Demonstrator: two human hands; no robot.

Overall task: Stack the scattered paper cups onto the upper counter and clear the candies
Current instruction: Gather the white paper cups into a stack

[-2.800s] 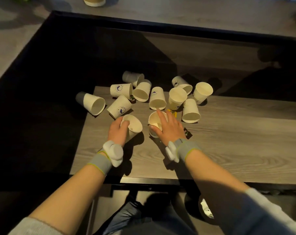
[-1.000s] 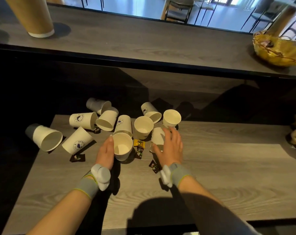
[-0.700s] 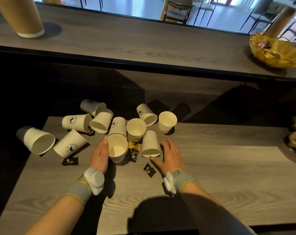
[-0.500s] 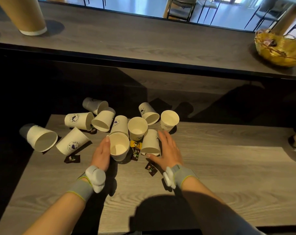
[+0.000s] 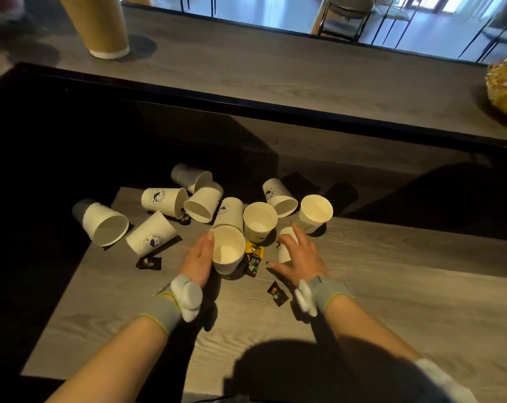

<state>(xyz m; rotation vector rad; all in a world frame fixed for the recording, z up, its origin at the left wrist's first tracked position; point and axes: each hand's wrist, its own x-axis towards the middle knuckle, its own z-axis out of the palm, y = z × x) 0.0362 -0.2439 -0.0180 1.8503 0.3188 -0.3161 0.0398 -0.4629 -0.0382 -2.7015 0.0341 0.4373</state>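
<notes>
Several white paper cups lie scattered on the lower wooden table, most on their sides. My left hand wraps around an upright cup near the middle. My right hand covers an upside-down cup with its fingers spread over it. Two more cups stand upright behind, one in the middle and one to the right. Wrapped candies lie among the cups: a yellow one, dark ones beside it, one near my right wrist and one to the left.
The upper counter runs across the back, with a black edge. A tall stack of brown cups stands on it at the left. A golden bowl sits at its far right. Chairs show beyond the counter.
My right hand has moved forward over the upside-down cup and now covers it. My left hand stays on the upright cup. The view has shifted slightly.
</notes>
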